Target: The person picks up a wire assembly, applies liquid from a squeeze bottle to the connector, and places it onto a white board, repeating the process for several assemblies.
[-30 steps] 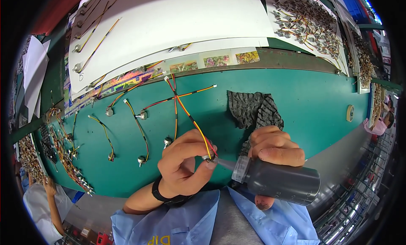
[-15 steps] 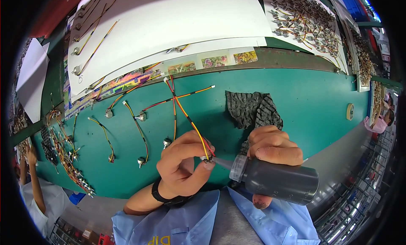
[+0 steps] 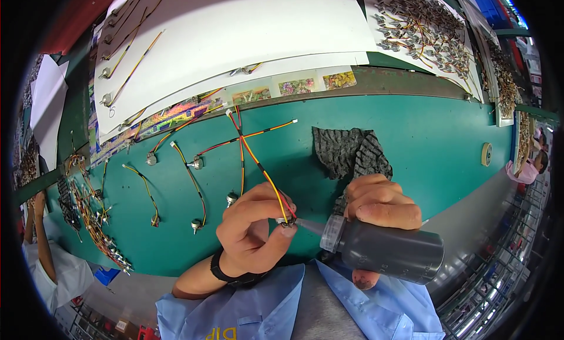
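Observation:
Between thumb and forefinger, my left hand (image 3: 255, 227) pinches a small potentiometer (image 3: 286, 221) with red, yellow and black wires running up and away from it. My right hand (image 3: 383, 205) is wrapped round a dark grey squeeze bottle (image 3: 392, 251), tipped on its side. The bottle's clear tapered nozzle (image 3: 311, 225) points left, its tip at the potentiometer's wire end. Whether liquid is coming out is too small to tell. Beyond my right hand lies a crumpled dark striped cloth (image 3: 346, 152).
Several wired potentiometers (image 3: 196, 225) lie spread on the green table (image 3: 435, 140), with a bundle (image 3: 97, 234) at the left. White boards (image 3: 247, 29) stand behind, one piled with parts (image 3: 423, 32). A tape roll (image 3: 486, 154) sits far right. A co-worker's arm (image 3: 44, 240) shows at left.
Both of my hands stay nearly still, with the nozzle still at the potentiometer. At far left, the co-worker's arms have shifted slightly.

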`<move>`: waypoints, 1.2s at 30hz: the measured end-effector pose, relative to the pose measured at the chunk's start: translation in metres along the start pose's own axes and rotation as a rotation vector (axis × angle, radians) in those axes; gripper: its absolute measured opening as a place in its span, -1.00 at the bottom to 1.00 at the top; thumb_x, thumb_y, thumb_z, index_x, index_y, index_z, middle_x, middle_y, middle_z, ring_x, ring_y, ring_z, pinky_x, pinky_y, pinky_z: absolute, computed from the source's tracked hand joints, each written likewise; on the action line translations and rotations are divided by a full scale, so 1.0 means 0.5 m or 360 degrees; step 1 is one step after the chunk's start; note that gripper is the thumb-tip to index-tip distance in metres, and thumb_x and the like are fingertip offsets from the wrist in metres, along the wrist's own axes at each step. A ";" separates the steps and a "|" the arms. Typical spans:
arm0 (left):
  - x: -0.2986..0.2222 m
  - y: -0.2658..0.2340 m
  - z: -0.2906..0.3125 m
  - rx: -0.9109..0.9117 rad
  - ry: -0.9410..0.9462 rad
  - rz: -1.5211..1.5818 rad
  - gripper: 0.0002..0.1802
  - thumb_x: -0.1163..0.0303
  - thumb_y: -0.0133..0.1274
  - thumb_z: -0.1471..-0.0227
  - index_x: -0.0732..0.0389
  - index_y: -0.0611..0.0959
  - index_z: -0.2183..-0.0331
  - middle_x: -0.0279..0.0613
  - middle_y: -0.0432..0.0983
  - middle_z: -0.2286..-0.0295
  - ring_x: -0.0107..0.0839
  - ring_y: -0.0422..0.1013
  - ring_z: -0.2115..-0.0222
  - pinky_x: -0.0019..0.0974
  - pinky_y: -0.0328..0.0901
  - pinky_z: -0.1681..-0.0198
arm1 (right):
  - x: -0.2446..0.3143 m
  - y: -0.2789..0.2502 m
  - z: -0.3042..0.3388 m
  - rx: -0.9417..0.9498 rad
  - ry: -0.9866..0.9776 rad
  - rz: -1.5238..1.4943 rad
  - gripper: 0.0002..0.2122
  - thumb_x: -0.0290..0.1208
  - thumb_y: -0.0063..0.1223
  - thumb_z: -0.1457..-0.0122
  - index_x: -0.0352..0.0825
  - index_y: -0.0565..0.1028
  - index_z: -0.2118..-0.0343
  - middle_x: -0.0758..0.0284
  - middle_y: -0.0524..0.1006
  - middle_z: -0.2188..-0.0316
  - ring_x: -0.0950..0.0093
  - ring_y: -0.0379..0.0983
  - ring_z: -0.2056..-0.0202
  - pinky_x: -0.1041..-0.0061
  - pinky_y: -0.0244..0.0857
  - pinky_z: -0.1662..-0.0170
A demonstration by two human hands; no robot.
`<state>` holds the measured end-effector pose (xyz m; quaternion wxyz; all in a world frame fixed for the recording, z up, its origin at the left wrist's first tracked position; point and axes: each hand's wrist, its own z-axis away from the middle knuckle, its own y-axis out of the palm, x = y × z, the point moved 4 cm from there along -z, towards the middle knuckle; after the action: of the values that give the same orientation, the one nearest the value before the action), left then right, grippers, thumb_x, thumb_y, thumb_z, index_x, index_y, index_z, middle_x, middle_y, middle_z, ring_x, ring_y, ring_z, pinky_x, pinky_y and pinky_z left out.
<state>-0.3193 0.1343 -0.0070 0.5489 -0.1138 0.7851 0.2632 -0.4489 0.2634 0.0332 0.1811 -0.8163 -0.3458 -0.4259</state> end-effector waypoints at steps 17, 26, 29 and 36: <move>0.000 -0.004 0.006 -0.0043 -0.0016 0.0111 -0.74 0.73 0.04 0.10 0.41 0.53 0.26 0.02 0.47 0.39 -0.32 0.40 0.42 -0.35 0.32 0.38 | -0.004 -0.002 0.010 -0.0107 -0.0099 0.0112 -0.22 0.13 0.47 0.36 -0.44 0.45 0.19 0.22 0.49 0.47 0.35 0.41 0.51 0.37 0.35 0.37; -0.001 0.005 0.000 -0.0023 -0.0091 0.0339 -0.70 0.73 -0.03 -0.01 0.38 0.43 0.15 0.02 0.46 0.38 -0.28 0.43 0.39 -0.27 0.36 0.33 | -0.015 -0.018 0.006 -0.0242 0.0248 -0.0520 -0.27 0.01 0.44 0.21 -0.45 0.35 0.10 0.18 0.40 0.32 0.40 0.30 0.51 0.41 0.15 0.46; -0.001 0.007 -0.003 0.0012 -0.0068 0.0336 -0.69 0.72 -0.03 -0.02 0.37 0.42 0.14 0.01 0.45 0.37 -0.27 0.44 0.39 -0.26 0.37 0.32 | -0.021 -0.018 0.013 -0.0091 0.0296 -0.0657 -0.25 -0.08 0.52 0.28 -0.45 0.38 0.09 0.18 0.43 0.27 0.35 0.37 0.46 0.40 0.21 0.41; -0.004 0.007 -0.001 -0.0009 -0.0090 0.0324 -0.71 0.73 -0.02 -0.01 0.37 0.44 0.17 -0.01 0.44 0.36 -0.24 0.45 0.39 -0.26 0.38 0.34 | -0.019 0.001 -0.018 0.0173 0.0071 -0.0429 -0.25 -0.11 0.55 0.31 -0.43 0.38 0.10 0.28 0.44 0.54 0.40 0.32 0.64 0.43 0.18 0.56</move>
<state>-0.3205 0.1367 -0.0039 0.5410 -0.0276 0.7761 0.3228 -0.4573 0.2537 0.0305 0.1737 -0.7418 -0.4707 -0.4451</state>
